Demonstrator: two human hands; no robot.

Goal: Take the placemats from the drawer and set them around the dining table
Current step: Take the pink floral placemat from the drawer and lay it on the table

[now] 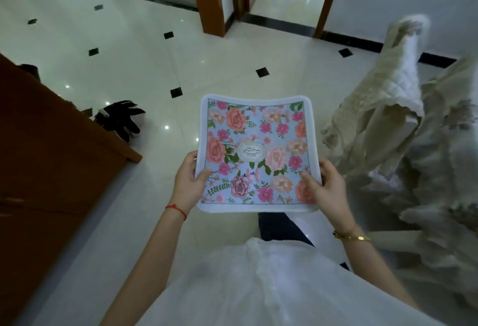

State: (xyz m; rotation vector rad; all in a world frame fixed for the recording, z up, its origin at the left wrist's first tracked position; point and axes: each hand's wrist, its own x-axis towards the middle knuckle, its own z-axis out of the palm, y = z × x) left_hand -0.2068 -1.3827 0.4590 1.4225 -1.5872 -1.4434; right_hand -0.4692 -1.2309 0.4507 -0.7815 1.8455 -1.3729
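Smooth printed placemat (256, 150), glossy tiled floor (155, 67), brown wooden cabinet (51, 157), rough cream cloth (388, 118).

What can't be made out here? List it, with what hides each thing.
Head view only:
- Placemats: whether one or a stack is held; the top floral mat covers anything beneath.
- Left hand and right hand: fingers under the mat are hidden by it.
- Dining table and drawer: neither can be identified in frame.
- Brown furniture: cut off by the left edge.
- Cream draped fabric: motion-blurred; what it covers is unclear.
- Black object on floor: too blurred to identify.
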